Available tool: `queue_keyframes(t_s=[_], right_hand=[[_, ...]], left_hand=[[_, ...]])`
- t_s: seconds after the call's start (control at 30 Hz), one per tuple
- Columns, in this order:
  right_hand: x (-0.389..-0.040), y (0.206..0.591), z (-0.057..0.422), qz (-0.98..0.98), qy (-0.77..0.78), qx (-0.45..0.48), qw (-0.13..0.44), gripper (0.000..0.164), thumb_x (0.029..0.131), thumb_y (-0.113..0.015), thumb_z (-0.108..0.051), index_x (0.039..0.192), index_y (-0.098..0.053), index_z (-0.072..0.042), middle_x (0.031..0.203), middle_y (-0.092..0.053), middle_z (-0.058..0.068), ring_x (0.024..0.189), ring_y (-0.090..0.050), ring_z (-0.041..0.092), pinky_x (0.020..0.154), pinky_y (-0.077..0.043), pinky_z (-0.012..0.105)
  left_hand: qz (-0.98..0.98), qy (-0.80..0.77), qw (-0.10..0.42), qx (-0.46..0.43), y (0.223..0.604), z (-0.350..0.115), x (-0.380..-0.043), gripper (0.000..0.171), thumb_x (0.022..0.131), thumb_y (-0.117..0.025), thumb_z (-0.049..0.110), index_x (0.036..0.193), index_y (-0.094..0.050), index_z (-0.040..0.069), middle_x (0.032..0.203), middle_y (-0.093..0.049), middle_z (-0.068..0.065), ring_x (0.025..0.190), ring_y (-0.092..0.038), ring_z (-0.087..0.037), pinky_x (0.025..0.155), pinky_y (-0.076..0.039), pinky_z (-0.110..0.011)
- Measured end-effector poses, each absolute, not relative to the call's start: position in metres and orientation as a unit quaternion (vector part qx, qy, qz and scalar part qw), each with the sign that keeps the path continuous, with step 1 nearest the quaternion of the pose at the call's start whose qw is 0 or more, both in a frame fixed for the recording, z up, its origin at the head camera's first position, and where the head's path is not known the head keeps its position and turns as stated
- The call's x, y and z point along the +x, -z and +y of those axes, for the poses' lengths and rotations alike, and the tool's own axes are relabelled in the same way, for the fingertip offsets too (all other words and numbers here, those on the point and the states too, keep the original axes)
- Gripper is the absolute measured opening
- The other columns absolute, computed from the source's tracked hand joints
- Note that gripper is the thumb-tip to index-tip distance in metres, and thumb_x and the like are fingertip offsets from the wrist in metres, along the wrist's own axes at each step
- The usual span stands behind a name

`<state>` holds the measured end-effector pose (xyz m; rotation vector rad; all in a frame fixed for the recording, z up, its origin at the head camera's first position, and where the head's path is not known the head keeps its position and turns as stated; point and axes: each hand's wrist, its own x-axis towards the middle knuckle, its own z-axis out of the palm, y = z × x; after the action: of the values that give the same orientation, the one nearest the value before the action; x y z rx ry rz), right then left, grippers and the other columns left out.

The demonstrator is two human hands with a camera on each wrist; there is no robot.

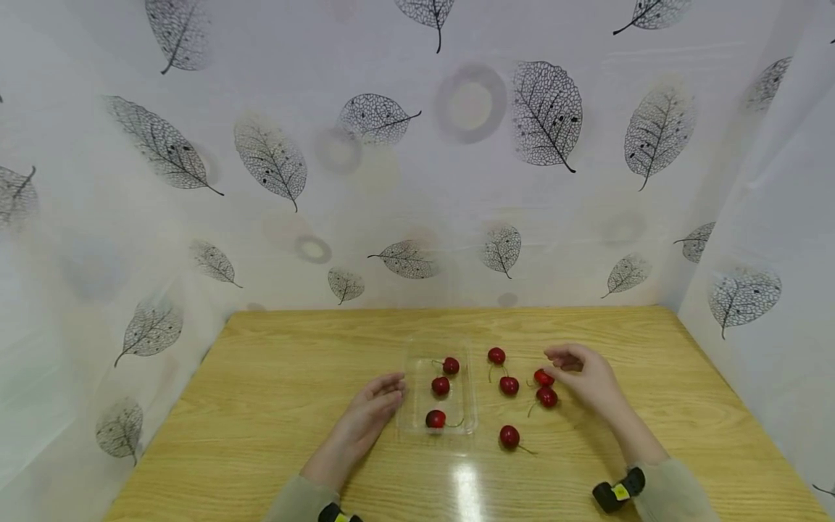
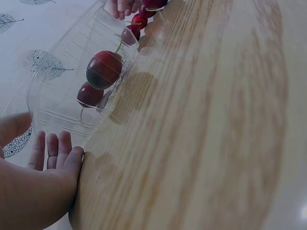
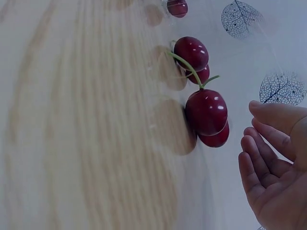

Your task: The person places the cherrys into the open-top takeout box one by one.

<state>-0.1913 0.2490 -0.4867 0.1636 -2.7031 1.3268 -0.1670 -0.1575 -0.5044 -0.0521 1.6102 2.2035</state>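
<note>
A clear plastic container point(image 1: 417, 402) sits mid-table with three dark red cherries inside: one at the back point(image 1: 451, 365), one in the middle point(image 1: 441, 386) and one with a stem near the front point(image 1: 435, 419). My left hand point(image 1: 368, 417) rests at the container's left side, its relaxed fingertips right at the rim; the left wrist view shows the thumb apart from the fingers. Beside two cherries point(image 1: 546, 396) on the right, my right hand point(image 1: 590, 380) hovers with loosely bent fingers. In the right wrist view nothing lies between its thumb and fingers point(image 3: 253, 179).
Between the container and my right hand lie two more stemmed cherries, one farther back point(image 1: 496, 355) and one nearer point(image 1: 509, 385). Another cherry point(image 1: 509, 436) lies toward the front. The wooden table point(image 1: 274, 377) meets a leaf-patterned sheet point(image 1: 417, 196) behind and at the sides.
</note>
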Motion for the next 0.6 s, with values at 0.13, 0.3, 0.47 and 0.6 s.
queue_keyframes(t_s=[0.13, 0.3, 0.47, 0.6], right_hand=[[-0.1922, 0.4920, 0.2519, -0.897, -0.434, 0.051, 0.062, 0.030, 0.094, -0.081, -0.009, 0.121, -0.074, 0.002, 0.108, -0.075, 0.018, 0.088, -0.060, -0.010, 0.083, -0.056, 0.013], [-0.1919, 0.4950, 0.2522, -0.903, -0.426, 0.038, 0.047, 0.029, 0.094, -0.080, -0.010, 0.119, -0.074, 0.002, 0.104, -0.075, 0.016, 0.086, -0.061, -0.007, 0.080, -0.056, 0.015], [-0.1907, 0.4959, 0.2517, -0.905, -0.424, 0.027, 0.028, 0.031, 0.095, -0.080, -0.011, 0.121, -0.074, 0.003, 0.107, -0.076, 0.017, 0.086, -0.064, -0.002, 0.079, -0.056, 0.017], [-0.1895, 0.4972, 0.2508, -0.905, -0.424, 0.024, 0.012, 0.033, 0.096, -0.080, -0.013, 0.124, -0.072, 0.003, 0.112, -0.076, 0.019, 0.091, -0.068, 0.008, 0.079, -0.057, 0.019]], left_hand=[[0.578, -0.790, 0.204, -0.019, 0.5039, -0.1575, -0.1667, 0.057, 0.108, -0.054, 0.004, 0.158, -0.031, -0.012, 0.135, -0.055, -0.005, 0.124, -0.058, -0.007, 0.104, -0.050, -0.016], [0.578, -0.790, 0.203, -0.019, 0.5034, -0.1582, -0.1661, 0.058, 0.107, -0.054, 0.003, 0.158, -0.030, -0.012, 0.135, -0.055, -0.004, 0.124, -0.058, -0.007, 0.104, -0.050, -0.016], [0.573, -0.794, 0.204, -0.012, 0.5046, -0.1594, -0.1665, 0.058, 0.106, -0.053, 0.001, 0.158, -0.029, -0.013, 0.132, -0.056, -0.002, 0.122, -0.058, -0.006, 0.104, -0.050, -0.016], [0.572, -0.795, 0.202, -0.007, 0.5052, -0.1595, -0.1667, 0.058, 0.106, -0.053, 0.001, 0.157, -0.030, -0.014, 0.130, -0.057, -0.001, 0.121, -0.059, -0.006, 0.104, -0.051, -0.015]])
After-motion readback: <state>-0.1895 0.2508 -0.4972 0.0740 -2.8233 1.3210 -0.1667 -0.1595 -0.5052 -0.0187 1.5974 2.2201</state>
